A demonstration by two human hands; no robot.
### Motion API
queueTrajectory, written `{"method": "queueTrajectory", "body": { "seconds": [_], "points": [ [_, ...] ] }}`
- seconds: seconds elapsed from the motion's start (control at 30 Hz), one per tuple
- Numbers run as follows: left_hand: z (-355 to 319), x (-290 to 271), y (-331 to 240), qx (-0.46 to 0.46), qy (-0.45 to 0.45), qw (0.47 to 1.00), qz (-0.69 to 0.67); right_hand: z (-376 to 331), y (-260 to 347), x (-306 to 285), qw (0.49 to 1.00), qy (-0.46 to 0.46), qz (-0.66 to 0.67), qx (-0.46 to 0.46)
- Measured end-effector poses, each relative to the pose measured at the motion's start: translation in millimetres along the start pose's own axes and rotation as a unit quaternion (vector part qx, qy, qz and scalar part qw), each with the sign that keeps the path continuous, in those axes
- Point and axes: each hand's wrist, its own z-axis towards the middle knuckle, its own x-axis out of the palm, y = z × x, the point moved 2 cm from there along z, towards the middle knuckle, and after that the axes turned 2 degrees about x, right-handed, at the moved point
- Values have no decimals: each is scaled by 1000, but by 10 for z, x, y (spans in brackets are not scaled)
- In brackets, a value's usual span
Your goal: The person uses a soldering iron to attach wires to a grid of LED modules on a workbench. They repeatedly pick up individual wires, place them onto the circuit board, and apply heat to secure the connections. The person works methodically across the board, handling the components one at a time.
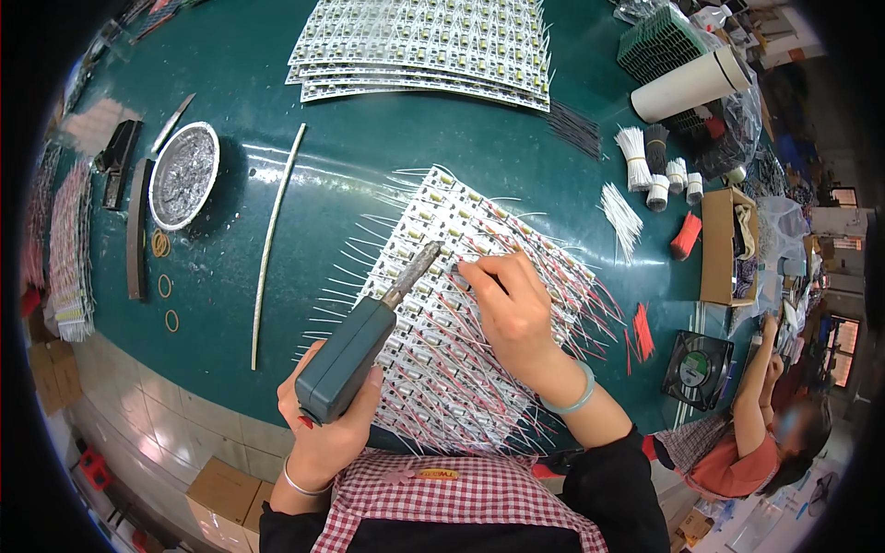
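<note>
My left hand (334,441) is closed around a dark green soldering gun (347,358), whose metal tip reaches up and to the right over a white panel of small circuit boards (441,195). Rows of small components cover the panel. White wires stick out along its left side, while red and white wires (461,369) spread over its right and lower parts. Close to the tip, my right hand (518,309) pinches a thin wire at the panel's surface; the wire's end is too small to make out.
Stacked circuit panels (419,55) lie at the far side. To the left are a white bowl of solder scraps (187,175), rubber bands and a long thin rod (277,240). Wire bundles (632,158), a cardboard box (728,249) and a fan (696,369) stand right; another person (737,452) sits beyond.
</note>
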Motion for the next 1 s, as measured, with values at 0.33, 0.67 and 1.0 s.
{"method": "queueTrajectory", "body": {
  "seconds": [0.33, 0.67, 1.0],
  "points": [
    [-36, 27, 44, 2, 30, 999, 26, -7, 20, 32, 1000, 10, -13, -1],
    [-41, 66, 45, 24, 10, 999, 44, -2, 30, 31, 999, 21, -25, -6],
    [-54, 9, 26, 37, 37, 995, 84, 15, 69, 37, 999, 27, -39, -24]
  ]
}}
